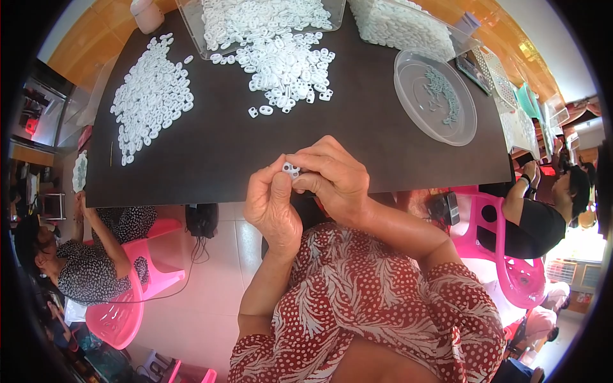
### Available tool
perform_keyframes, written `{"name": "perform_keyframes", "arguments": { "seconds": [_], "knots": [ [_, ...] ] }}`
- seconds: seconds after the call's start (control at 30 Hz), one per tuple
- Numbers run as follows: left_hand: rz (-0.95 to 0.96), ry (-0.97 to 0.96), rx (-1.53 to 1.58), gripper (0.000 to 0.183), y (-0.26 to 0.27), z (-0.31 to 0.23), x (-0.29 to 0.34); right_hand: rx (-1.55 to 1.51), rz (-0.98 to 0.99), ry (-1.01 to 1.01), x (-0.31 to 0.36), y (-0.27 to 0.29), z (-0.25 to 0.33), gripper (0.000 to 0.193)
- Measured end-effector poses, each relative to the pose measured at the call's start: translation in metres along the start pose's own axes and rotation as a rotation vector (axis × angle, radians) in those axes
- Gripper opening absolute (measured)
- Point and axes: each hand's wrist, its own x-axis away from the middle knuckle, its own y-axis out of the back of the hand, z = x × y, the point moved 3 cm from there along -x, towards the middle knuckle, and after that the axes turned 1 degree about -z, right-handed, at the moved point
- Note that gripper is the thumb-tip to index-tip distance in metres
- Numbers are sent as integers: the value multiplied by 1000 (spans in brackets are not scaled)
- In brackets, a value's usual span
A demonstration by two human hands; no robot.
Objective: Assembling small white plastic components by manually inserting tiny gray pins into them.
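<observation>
head view: I see both hands meeting at the near table edge, just above the lap
part: small white plastic piece (290, 170), w/ two holes, held between the two hands, over the table's near edge
right hand (332, 175): fingers curled, thumb + forefinger tips pinching the white piece from the right
left hand (273, 203): thumb + fingers pressed together on the same piece from the left/below, so both hands touch
table (230, 140): dark top, piece hangs right at its front rim
centre pile (284, 67): loose white pieces spilling from a clear tray (191, 25), well apart from hands
left pile (150, 96): more white pieces, spread in a long patch
far-right heap (399, 25): white pieces in a clear container
round clear dish (408, 70): right of centre pile, a few small greyish bits (444, 92) in it
others: person in dotted top (89, 268) on a pink chair (128, 313) at left; person in black (533, 223) on a pink chair at right
sleeve (383, 300): red w/ white pattern, my view's own arm
</observation>
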Motion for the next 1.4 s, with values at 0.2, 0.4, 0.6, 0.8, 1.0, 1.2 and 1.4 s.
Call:
{"name": "perform_keyframes", "arguments": {
  "seconds": [0.2,0.4,0.6,0.8,1.0,1.2,1.4],
  "knots": [
    [4,-23,-4,22,-3,1,2,-40,-16,1,4,-2,-4,27],
    [-2,12,47,18,-5,-6,2,-41,6,-65,5,-2,-1,28],
    [3,0,-21,19,-3,-10,1,-38,-16,-45,5,-4,-1,29],
    [-18,9,22,20,-10,-11,3,-65,-47,-109,7,-6,3,28],
    [1,-18,65,21,-9,-10,8,13,-75,61,7,-8,4,24],
    [-22,-192,-103,22,-12,-12,13,38,-103,178,13,-13,6,23],
    [-15,-354,-294,22,-10,-15,14,9,-106,253,13,-16,5,21]
  ]
}}
